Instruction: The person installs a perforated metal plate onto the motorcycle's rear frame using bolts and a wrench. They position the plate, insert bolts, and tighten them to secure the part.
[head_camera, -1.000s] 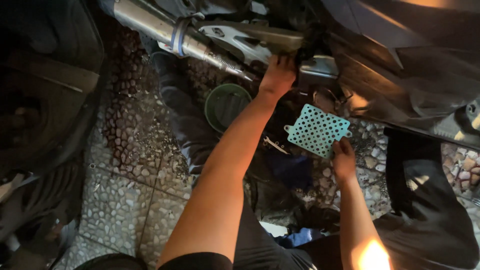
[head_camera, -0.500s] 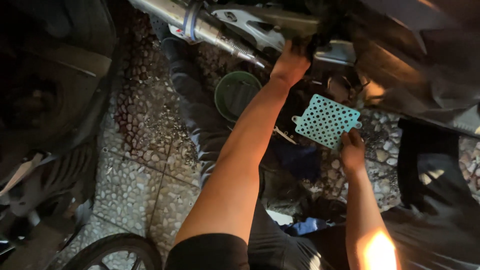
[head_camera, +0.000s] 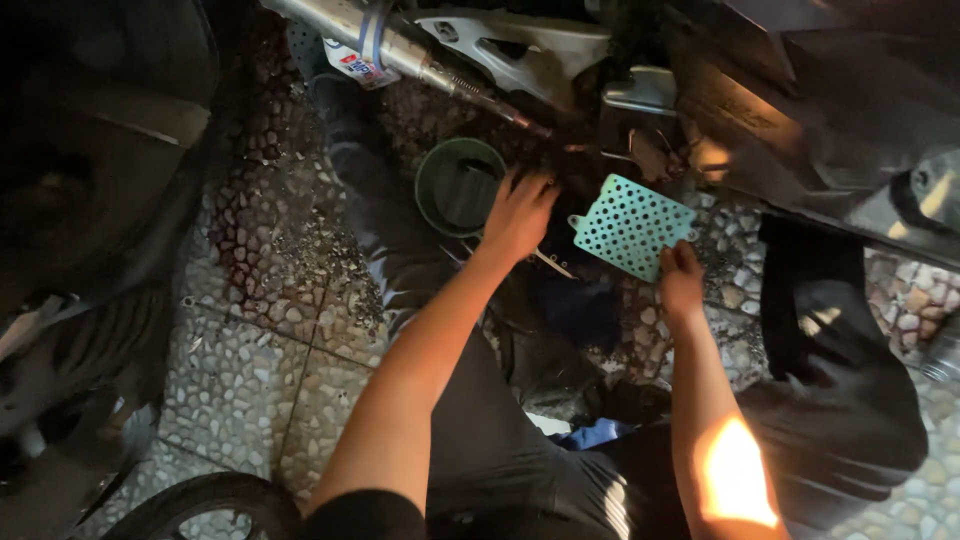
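Observation:
My right hand grips the lower edge of a teal perforated plate and holds it just above the pebbled floor. My left hand hovers with its fingers spread beside a round green container, under the dark underside of a motorbike. Whether the left hand holds anything small cannot be made out. A thin metal tool lies on the floor between the two hands.
A chrome exhaust pipe and a silver swing arm run across the top. Dark bodywork fills the upper right, another vehicle's dark panels the left. A tyre shows at the bottom. My legs stretch over pebble tiles.
My left hand has dropped from the bike's underside down to beside the green container. The right hand keeps hold of the teal plate. The view has shifted slightly.

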